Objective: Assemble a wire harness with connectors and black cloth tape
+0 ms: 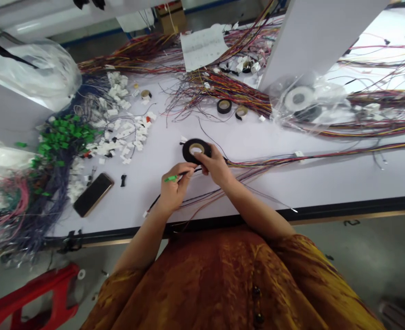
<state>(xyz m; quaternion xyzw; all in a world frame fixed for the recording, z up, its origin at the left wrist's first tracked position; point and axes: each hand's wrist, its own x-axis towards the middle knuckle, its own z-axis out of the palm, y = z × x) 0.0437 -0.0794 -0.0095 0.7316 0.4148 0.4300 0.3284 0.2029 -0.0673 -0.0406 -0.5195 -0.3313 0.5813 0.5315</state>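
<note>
My right hand (219, 168) grips a roll of black tape (188, 153), its thumb over the pale core. Close beside it, my left hand (173, 191) pinches a dark taped stretch of wire, and a green connector (170, 178) sticks out past its fingers. From my hands a long wire harness (274, 160) of many colours runs off to the right across the table. Loose purple and brown wires (202, 198) lie under my wrists. Just beyond the tape roll sits a small white connector (183, 140). The exact spot where tape meets wire is hidden by my fingers.
A phone (93, 195) and a small black connector (123, 180) lie to the left, near piles of white connectors (120, 137) and green connectors (63, 133). Further back are more tape rolls (224, 106), wire bundles (223, 85) and a paper sheet (202, 47). A white post (312, 41) rises at right.
</note>
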